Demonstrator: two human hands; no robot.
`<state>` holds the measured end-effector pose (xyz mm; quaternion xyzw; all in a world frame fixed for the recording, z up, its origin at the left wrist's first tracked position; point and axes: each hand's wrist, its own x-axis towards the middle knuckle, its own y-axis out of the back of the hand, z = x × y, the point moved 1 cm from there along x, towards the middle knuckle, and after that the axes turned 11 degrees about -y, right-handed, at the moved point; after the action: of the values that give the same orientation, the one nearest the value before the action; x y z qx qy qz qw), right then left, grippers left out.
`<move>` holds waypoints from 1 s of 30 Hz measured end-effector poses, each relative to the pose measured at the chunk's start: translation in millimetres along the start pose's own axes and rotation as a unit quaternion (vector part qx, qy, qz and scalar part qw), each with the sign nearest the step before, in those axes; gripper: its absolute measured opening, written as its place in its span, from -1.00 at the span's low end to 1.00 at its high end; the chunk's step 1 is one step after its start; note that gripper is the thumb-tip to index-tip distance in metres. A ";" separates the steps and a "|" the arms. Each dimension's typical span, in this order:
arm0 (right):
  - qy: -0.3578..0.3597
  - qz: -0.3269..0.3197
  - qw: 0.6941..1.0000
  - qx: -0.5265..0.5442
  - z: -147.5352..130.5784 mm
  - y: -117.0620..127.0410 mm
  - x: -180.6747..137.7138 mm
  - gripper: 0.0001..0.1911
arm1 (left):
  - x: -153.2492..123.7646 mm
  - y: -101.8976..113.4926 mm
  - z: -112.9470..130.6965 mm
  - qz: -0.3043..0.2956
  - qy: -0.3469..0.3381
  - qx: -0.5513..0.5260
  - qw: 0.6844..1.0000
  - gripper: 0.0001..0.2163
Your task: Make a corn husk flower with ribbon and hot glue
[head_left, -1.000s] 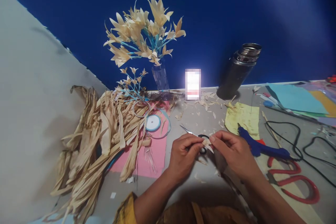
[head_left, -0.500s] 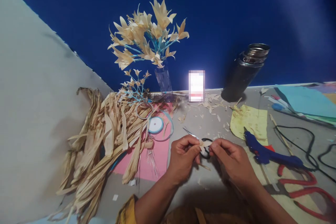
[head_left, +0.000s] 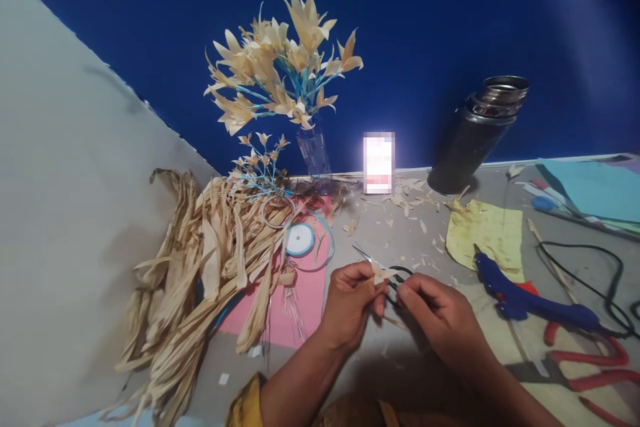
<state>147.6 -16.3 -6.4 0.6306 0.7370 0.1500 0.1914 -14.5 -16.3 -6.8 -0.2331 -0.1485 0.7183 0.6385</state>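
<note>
Between the thumb and fingers of my left hand (head_left: 353,297) is a small cream corn husk flower (head_left: 383,273) with pointed petals. My right hand (head_left: 437,307) is close beside it, thumb and fingertips pinched together; whatever they hold, if anything, is too small to make out. Scissors (head_left: 361,253) with black handles lie on the table just beyond my fingers, partly hidden by the hands and the flower. Small husk scraps (head_left: 413,200) are scattered farther back.
Dried corn husks (head_left: 210,260) and a ribbon spool (head_left: 299,239) on pink paper (head_left: 305,293) lie left. Behind stand a vase (head_left: 314,153) of husk flowers (head_left: 270,60), a blurred bright screen (head_left: 379,163) and a flask (head_left: 465,147). Right are a blue glue gun (head_left: 535,303) and red-handled pliers (head_left: 597,360).
My right fingertips have drawn slightly down and away from the flower's petal tip. My left hand still holds the flower, now turned a little. The view has shifted slightly.
</note>
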 end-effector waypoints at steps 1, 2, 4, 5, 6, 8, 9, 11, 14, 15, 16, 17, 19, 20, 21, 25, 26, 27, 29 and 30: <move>0.008 -0.002 1.000 -0.006 1.5 -0.3 0.1 -0.60 | 0.3 0.0 -0.1 0.005 0.003 -0.014 1.000 -0.65; 0.016 -0.005 1.000 -0.012 3.1 -0.6 0.2 -0.60 | 0.6 0.0 -0.2 0.009 0.005 -0.025 1.000 -0.66; 0.029 -0.004 0.999 -0.023 5.4 -1.1 0.3 -0.60 | 1.8 -0.1 -0.9 0.016 0.007 -0.037 0.999 -0.66; 0.034 -0.001 0.999 -0.027 5.8 -1.3 0.3 -0.60 | 2.6 -0.1 -1.7 0.019 0.008 -0.040 0.999 -0.66; 0.038 0.003 0.999 -0.028 5.6 -1.4 0.3 -0.60 | 3.3 -0.2 -2.6 0.022 0.011 -0.042 0.999 -0.66; 0.043 0.018 0.999 -0.021 3.8 -1.6 0.2 -0.60 | 4.6 -0.5 -4.8 0.023 0.018 -0.043 0.999 -0.65; 0.044 0.026 0.999 -0.015 2.4 -1.7 0.1 -0.60 | 4.9 -0.7 -5.8 0.020 0.020 -0.043 0.999 -0.64; 0.045 0.038 0.998 0.001 -0.1 -1.8 -0.3 -0.62 | 4.8 -0.9 -7.2 0.012 0.020 -0.038 0.999 -0.63; 0.034 0.059 0.997 0.025 -0.7 -1.8 -0.7 -0.68 | 3.6 -1.0 -7.7 -0.007 0.005 -0.006 1.000 -0.62; 0.029 0.070 0.997 0.032 0.0 -1.6 -0.8 -0.70 | 3.0 -1.0 -7.7 -0.016 -0.001 0.012 1.000 -0.61; 0.025 0.081 0.996 0.038 0.8 -1.4 -0.8 -0.72 | 2.6 -1.2 -7.8 -0.025 -0.005 0.031 0.999 -0.59; 0.023 0.092 0.995 0.042 1.7 -1.1 -0.7 -0.74 | 2.1 -1.5 -8.0 -0.031 -0.008 0.046 0.998 -0.58; 0.022 0.104 0.993 0.045 3.1 -0.4 -0.5 -0.74 | 1.6 -2.2 -8.9 -0.034 -0.014 0.064 0.997 -0.55; 0.021 0.107 0.993 0.046 3.6 -0.1 -0.3 -0.74 | 1.4 -2.6 -9.7 -0.031 -0.017 0.068 0.997 -0.53; 0.021 0.108 0.993 0.048 4.0 0.2 -0.1 -0.73 | 1.3 -3.0 -10.7 -0.028 -0.022 0.072 0.997 -0.52; 0.023 0.094 0.994 0.051 5.6 -0.5 2.3 -0.73 | 0.7 -3.8 -14.9 -0.020 -0.047 0.099 0.994 -0.52; 0.024 0.090 0.994 0.049 6.2 -1.3 3.5 -0.73 | 0.5 -3.8 -15.4 -0.018 -0.054 0.104 0.993 -0.52; 0.024 0.085 0.995 0.045 6.9 -2.3 5.0 -0.72 | 0.2 -3.9 -15.4 -0.016 -0.059 0.109 0.992 -0.52; 0.024 0.079 0.996 0.037 7.8 -4.4 7.6 -0.71 | -0.6 -4.1 -14.1 -0.010 -0.066 0.118 0.991 -0.52; 0.022 0.075 0.996 0.032 7.8 -5.2 8.3 -0.71 | -0.9 -4.2 -12.8 -0.007 -0.069 0.124 0.990 -0.52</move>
<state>145.7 -9.1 -16.4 0.6867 0.6958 0.1545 0.1430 -4.2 -17.7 -15.4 -0.1010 -0.1043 0.7408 0.6559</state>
